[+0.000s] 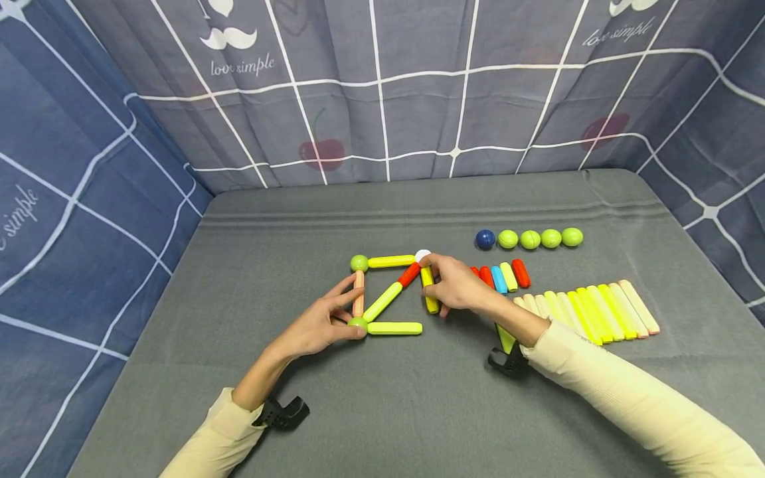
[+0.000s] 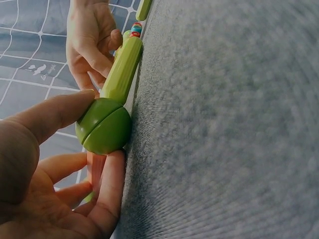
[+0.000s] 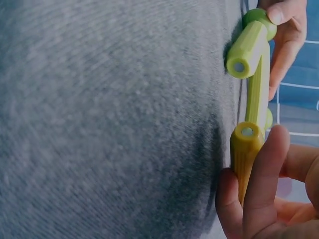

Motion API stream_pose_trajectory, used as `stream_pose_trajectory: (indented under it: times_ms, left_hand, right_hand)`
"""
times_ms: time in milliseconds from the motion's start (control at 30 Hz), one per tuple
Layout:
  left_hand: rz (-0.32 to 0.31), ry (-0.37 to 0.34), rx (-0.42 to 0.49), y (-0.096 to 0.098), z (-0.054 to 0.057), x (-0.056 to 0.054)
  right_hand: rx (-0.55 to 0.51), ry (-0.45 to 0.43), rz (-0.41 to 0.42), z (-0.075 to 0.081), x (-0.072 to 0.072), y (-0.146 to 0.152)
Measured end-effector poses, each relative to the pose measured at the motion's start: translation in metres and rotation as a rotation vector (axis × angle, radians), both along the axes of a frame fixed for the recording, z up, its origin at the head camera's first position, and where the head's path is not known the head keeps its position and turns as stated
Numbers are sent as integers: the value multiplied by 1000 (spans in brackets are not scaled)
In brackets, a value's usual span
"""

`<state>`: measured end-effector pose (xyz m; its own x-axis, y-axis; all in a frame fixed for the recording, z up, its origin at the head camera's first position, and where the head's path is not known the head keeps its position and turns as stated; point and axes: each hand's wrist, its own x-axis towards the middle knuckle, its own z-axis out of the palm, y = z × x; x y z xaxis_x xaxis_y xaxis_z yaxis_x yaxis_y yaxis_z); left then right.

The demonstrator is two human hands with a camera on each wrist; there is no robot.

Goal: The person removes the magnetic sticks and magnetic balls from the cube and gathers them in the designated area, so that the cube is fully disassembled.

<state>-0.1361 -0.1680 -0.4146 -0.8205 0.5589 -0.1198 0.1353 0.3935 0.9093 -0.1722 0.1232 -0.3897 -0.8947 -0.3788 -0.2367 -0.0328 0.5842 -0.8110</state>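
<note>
In the head view, magnetic sticks and balls form a frame on the grey cloth. My left hand (image 1: pixel 312 326) holds the near green ball (image 2: pixel 103 126) between thumb and fingers, with other fingers along the pink stick (image 1: pixel 358 302). My right hand (image 1: pixel 459 285) grips a dark yellow stick (image 3: pixel 241 154), its index finger by the white ball (image 1: pixel 422 255). From that ball a yellow stick (image 1: pixel 391 261) runs to the far green ball (image 1: pixel 359 263). A red stick (image 1: pixel 409 274) and a lime stick (image 1: pixel 382 302) make the diagonal. Another lime stick (image 1: pixel 394 328) extends rightward from the near ball.
A dark blue ball (image 1: pixel 485 239) and several green balls (image 1: pixel 530 239) line up at the back right. Short coloured sticks (image 1: pixel 499 279) lie behind the right hand. A row of long pale and yellow sticks (image 1: pixel 588 312) lies beside the right forearm. Patterned curtains (image 1: pixel 412 119) surround the table.
</note>
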Motion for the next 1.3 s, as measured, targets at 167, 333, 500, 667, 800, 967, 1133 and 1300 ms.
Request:
stream_pose_trajectory:
  times_ms: [167, 333, 500, 667, 800, 967, 1133, 1300]
  left_hand:
    - [-2, 1, 1, 0, 0, 1]
    - [0, 8, -7, 1, 1, 1]
    - [4, 13, -17, 2, 2, 1]
    - [4, 25, -29, 2, 2, 1]
    - [2, 27, -28, 1, 1, 1]
    - [2, 27, -32, 1, 1, 0]
    - [1, 24, -28, 2, 1, 1]
    - [0, 23, -26, 1, 2, 0]
  right_hand:
    - [-17, -25, 10, 3, 1, 3]
    - [-17, -20, 10, 3, 2, 4]
    - [-10, 8, 63, 3, 7, 4]
    - [-33, 40, 104, 6, 16, 6]
    - [-70, 42, 90, 10, 24, 15]
    - [-105, 52, 51, 14, 32, 31]
    - [-133, 62, -6, 15, 39, 58]
    - [-117, 119, -79, 17, 48, 97]
